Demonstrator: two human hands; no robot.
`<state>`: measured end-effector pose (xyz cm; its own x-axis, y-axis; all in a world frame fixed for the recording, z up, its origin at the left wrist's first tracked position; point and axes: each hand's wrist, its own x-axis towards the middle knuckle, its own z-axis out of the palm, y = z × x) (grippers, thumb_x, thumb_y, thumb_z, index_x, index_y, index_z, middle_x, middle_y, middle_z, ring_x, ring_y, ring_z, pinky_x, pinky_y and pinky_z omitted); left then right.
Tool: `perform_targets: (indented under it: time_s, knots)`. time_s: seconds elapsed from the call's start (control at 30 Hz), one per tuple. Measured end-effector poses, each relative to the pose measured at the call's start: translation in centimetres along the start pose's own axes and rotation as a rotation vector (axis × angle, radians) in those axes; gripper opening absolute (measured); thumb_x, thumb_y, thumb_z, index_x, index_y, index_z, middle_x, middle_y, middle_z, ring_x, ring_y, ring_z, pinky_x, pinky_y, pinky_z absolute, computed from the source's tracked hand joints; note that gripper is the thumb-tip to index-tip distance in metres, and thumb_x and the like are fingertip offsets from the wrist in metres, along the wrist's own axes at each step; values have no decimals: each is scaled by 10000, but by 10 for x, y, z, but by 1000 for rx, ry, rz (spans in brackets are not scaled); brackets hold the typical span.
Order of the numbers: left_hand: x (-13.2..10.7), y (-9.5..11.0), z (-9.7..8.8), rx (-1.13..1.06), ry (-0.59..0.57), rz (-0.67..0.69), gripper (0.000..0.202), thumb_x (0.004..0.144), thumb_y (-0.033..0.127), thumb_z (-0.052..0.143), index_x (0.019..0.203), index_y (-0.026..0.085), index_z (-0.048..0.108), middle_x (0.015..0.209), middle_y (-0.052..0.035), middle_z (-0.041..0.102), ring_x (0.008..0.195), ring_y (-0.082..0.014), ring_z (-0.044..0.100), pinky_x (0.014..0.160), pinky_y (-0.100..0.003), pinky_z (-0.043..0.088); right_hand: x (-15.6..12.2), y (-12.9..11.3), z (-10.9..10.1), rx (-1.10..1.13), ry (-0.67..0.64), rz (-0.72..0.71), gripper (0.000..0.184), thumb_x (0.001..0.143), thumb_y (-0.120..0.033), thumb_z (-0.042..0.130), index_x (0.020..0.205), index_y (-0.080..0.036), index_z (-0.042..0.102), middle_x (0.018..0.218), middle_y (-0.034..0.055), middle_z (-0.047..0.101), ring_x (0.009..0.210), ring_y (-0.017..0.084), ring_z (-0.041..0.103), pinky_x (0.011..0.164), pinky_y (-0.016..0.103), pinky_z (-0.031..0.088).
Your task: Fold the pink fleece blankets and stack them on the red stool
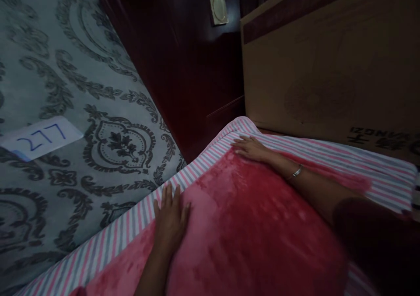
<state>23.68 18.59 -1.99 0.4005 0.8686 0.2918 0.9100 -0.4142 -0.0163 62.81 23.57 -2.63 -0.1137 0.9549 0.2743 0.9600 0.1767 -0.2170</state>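
Note:
Under both hands lies a plush red and pink blanket [256, 226], on top of a striped pink, grey and white sheet [124, 223] that shows along its edges. My left hand [170, 213] rests flat at the blanket's left border, its fingers reaching onto the striped sheet. Farther forward, near the corner of the bedding, my right hand [251, 148] lies flat with fingers stretched out. A silver bracelet [298, 170] circles my right wrist. Neither hand grips anything.
Patterned grey wallpaper [121, 142] borders the bedding on the left, with a paper label [42, 137] marked 277 on it. Dark red wooden panelling [183, 64] stands ahead, carrying a small metallic plate [218, 8]. A large cardboard box [328, 68] stands beyond the right edge.

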Motion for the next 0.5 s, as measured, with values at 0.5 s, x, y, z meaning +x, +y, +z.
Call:
perform_targets:
  time_s: [0.5]
  knots:
    - [-4,9,5,-86,-336,122,585,1002,515,326,1554,325,290,1639,-24,203,1520,-298,108,1203,-591,107,4,-19,27,-19,-192,-46,619,988,-599,312,1544,-328,344,1623,48,249,1490,334,187,1178,602,150]
